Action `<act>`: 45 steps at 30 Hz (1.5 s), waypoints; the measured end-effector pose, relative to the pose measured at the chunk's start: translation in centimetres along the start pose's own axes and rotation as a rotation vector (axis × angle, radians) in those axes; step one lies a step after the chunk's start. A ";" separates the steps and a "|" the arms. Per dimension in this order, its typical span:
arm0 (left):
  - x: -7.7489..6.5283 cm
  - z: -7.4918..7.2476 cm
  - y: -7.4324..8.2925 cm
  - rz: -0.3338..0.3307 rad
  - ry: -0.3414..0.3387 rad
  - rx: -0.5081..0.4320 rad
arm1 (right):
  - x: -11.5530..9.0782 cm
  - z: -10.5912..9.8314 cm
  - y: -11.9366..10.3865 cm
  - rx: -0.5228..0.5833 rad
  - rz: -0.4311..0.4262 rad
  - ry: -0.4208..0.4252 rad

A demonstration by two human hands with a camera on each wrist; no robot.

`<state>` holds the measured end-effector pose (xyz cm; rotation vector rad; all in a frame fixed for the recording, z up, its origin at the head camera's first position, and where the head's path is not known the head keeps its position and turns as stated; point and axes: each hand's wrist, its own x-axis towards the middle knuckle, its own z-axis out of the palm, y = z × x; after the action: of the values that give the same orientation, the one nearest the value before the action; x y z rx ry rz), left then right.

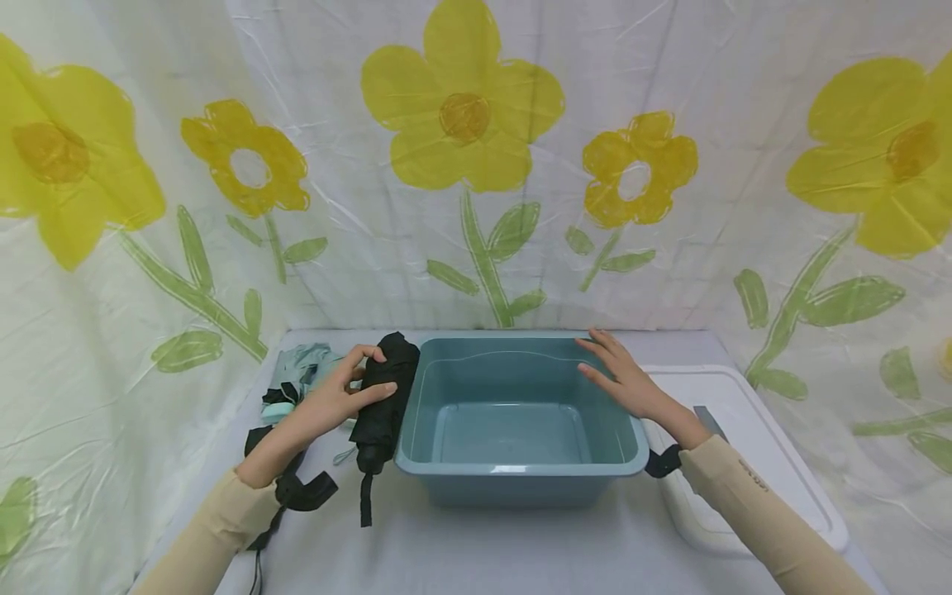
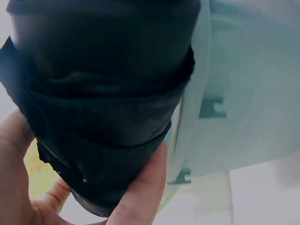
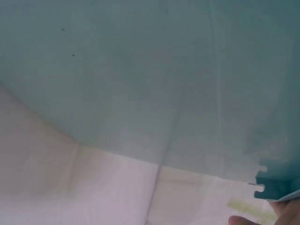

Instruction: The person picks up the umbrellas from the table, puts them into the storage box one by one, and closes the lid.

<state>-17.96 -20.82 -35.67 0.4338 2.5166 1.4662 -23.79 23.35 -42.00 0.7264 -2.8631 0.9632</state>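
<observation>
My left hand (image 1: pixel 335 402) grips a folded black umbrella (image 1: pixel 388 392) from its left side, thumb and fingers around it. The umbrella's wrist strap hangs toward me. In the left wrist view the black umbrella (image 2: pixel 108 93) fills much of the picture, close beside the bin's outer wall (image 2: pixel 253 93). The blue-green plastic bin (image 1: pixel 521 469) stands upright on the table, and no objects show inside. My right hand (image 1: pixel 628 382) is at the bin's right rim with fingers extended. The right wrist view shows mostly bin wall (image 3: pixel 140 84), with fingertips at the lower right corner.
A pale teal folded umbrella (image 1: pixel 305 364) lies at the table's left edge. Another dark item (image 1: pixel 258 438) is partly hidden under my left wrist. A white lid (image 1: pixel 773 487) lies right of the bin. A flowered curtain (image 1: pixel 335 273) hangs behind the table.
</observation>
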 end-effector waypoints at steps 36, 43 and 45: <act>5.1 4.9 4.1 -0.048 -0.151 -0.131 | 0.1 0.2 0.0 -0.027 0.015 0.011; 5.9 5.3 4.5 -0.038 -0.206 -0.105 | 0.2 0.2 0.1 -0.022 0.017 0.014; 6.2 5.4 4.7 -0.042 -0.220 -0.110 | 0.2 0.2 0.1 -0.021 0.016 0.014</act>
<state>-21.35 -12.11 -34.39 0.4908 2.2501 1.4475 -23.95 23.23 -42.14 0.6927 -2.8671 0.9344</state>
